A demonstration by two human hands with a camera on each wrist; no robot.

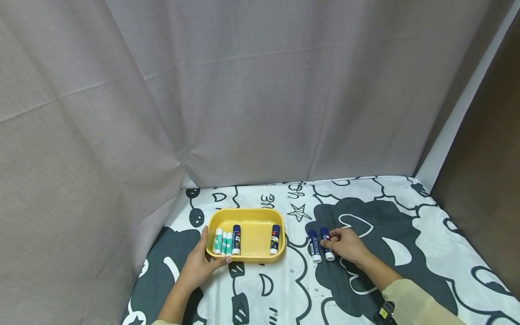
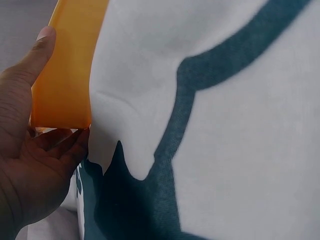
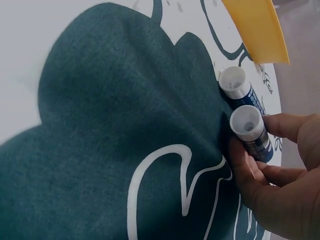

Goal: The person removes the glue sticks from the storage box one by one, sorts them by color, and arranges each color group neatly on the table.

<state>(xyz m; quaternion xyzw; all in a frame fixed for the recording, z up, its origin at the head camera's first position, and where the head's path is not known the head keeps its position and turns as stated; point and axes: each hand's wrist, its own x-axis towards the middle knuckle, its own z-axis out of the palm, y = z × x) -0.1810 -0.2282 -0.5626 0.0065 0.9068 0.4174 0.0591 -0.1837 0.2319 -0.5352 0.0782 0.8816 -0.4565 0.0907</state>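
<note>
My left hand holds the left end of a yellow tray, its thumb along the front wall and its fingers at the side. Inside the tray, green-and-white glue sticks lie side by side at the left, beside a dark blue glue stick. Another blue glue stick lies near the tray's right wall. To the right of the tray, my right hand pinches a blue glue stick with a white base between thumb and fingers. A similar glue stick lies just left of it.
A white and dark grey patterned cloth covers the table. Grey curtain fabric hangs behind and along the left. At the right stands a brown surface.
</note>
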